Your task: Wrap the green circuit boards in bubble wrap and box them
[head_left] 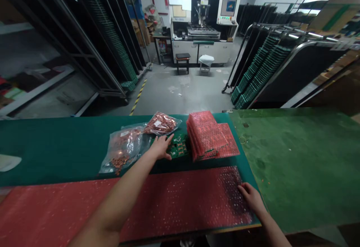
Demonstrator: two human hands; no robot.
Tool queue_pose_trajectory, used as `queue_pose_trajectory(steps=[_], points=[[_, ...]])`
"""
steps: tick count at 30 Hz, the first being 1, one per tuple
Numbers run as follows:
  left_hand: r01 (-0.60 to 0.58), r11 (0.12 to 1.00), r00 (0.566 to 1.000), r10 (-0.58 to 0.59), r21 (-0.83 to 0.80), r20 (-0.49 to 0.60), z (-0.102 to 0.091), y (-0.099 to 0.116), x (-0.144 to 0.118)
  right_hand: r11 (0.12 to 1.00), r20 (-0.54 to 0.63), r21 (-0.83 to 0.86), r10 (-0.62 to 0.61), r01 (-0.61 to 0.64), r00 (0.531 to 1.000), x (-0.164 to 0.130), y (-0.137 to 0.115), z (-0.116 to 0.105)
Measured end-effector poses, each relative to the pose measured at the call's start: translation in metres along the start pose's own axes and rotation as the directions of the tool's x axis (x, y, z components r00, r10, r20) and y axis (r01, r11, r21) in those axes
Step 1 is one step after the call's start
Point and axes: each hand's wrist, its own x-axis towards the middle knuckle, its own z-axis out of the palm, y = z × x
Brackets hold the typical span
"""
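Note:
My left hand [161,147] reaches over the left part of a green circuit board [180,146], with thumb and fingers spread apart. Part of that board is hidden under the hand. Copper-coloured pieces show on the board's face. At the right end of a long red bubble wrap sheet [180,202], my right hand [251,197] pinches the sheet's edge between thumb and fingers. Just right of the board sits a stack of red bubble-wrapped packs [206,132]. Left of it lie two clear plastic bags of small copper-coloured parts, the nearer bag [125,147] and the farther bag [161,123].
The green-topped table [56,138] ends at its right edge beside a green floor [292,164]. Racks of circuit boards stand at the left [107,33] and right [261,67]. Beyond are a white machine [181,48] and two stools. A white object [9,162] lies far left.

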Motion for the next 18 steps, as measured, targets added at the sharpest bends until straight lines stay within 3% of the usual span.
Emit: queue_pose_trajectory(steps=[9,12,15,16,18], points=[[0.086,0.993,0.987,-0.075,0.074,-0.141,-0.007,0.006,-0.004,0.999,0.03,0.011,-0.045,0.045,0.999,0.006,0.003,0.0],[-0.004,0.997,0.993,-0.005,-0.074,-0.118,-0.017,-0.003,-0.017,0.999,0.054,0.007,-0.054,0.054,0.997,0.007,0.0,-0.004],[-0.078,0.952,0.993,0.047,-0.296,-0.11,-0.025,-0.013,-0.05,0.996,0.081,0.017,-0.084,0.082,0.993,0.008,-0.004,-0.009],[-0.08,0.924,0.987,0.021,-0.373,-0.16,-0.025,-0.013,-0.065,0.996,0.09,0.019,-0.093,0.091,0.992,0.008,-0.004,-0.011],[-0.008,0.819,0.966,-0.142,-0.574,-0.216,-0.017,-0.004,-0.093,0.994,0.106,0.025,-0.105,0.103,0.989,0.009,-0.005,-0.014]])
